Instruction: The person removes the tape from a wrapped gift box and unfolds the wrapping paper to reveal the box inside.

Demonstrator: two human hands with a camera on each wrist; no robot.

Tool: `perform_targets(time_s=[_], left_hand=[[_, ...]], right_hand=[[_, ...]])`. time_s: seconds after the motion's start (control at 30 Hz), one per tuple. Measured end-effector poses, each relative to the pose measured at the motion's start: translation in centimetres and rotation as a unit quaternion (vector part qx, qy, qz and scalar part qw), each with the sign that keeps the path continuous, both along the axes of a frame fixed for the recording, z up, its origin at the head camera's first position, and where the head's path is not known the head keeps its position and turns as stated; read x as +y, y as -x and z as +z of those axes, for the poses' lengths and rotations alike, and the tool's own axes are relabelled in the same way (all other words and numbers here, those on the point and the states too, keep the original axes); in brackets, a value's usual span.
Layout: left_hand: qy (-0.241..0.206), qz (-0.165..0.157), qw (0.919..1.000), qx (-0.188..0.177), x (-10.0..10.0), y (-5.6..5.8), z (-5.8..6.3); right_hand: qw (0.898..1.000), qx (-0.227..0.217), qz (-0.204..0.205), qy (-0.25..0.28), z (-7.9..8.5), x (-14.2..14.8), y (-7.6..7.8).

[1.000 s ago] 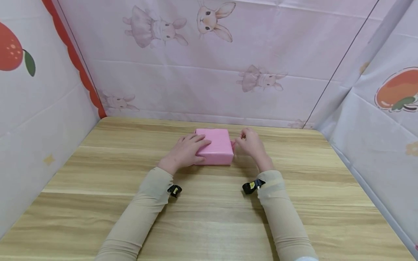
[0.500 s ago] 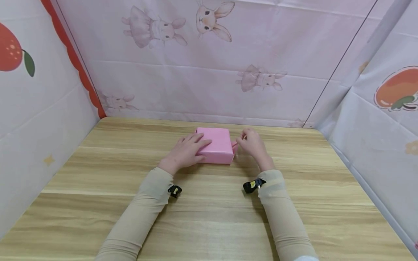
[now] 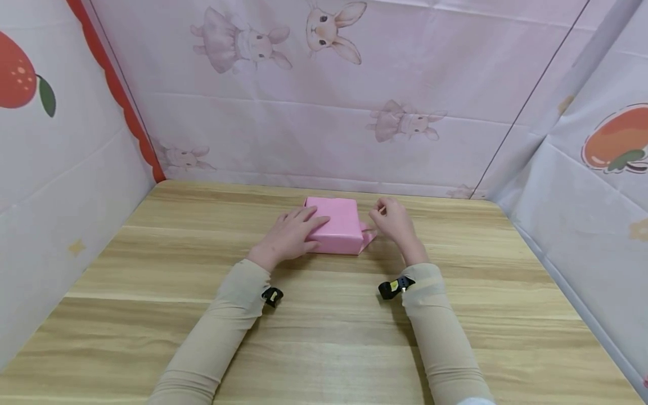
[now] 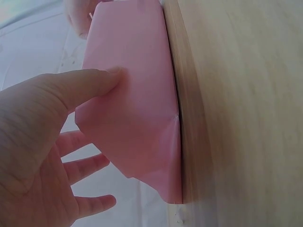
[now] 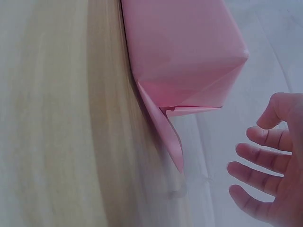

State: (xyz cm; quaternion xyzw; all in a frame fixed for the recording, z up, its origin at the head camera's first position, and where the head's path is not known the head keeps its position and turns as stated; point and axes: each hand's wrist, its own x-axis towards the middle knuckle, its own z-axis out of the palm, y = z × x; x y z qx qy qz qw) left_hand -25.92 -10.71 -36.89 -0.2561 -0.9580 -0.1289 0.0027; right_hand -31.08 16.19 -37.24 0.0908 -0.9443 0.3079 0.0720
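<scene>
A pink paper-wrapped box (image 3: 336,216) rests on the wooden table near its back edge. My left hand (image 3: 288,233) lies over its left part, fingers spread on top. In the left wrist view, the left thumb (image 4: 92,85) presses the near face, and wrapping paper sticks out past the box's left end. My right hand (image 3: 395,219) is just off the right end, fingers bent and thumb near the index fingertip. No object shows between them. Beside it, a loose pointed paper flap (image 5: 163,127) juts from that end, with another folded edge (image 5: 194,111) above.
The wood-grain table (image 3: 324,337) extends around the box and toward me. Behind it rises a pink cloth backdrop (image 3: 304,140) with rabbit prints. Cloth walls with fruit prints stand at left and right. Black straps (image 3: 392,288) are on both wrists.
The paper flap at the right end has swung outward and now stands apart from the right hand, which has shifted slightly right. The left hand stays on the box.
</scene>
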Motion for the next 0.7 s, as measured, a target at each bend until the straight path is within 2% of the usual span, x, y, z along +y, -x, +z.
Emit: perform_targets(time_s=[0.27,0.7], left_hand=[[-0.009,0.001,1.0000,-0.002,0.1,0.0,0.2],[-0.029,0.016,0.9995,0.004,-0.3,0.9,0.1]], right_hand=[[1.000,0.009,0.002,0.023,0.0,-0.3,0.2],[0.997,0.005,0.050,0.050,-0.3,-0.9,0.6]])
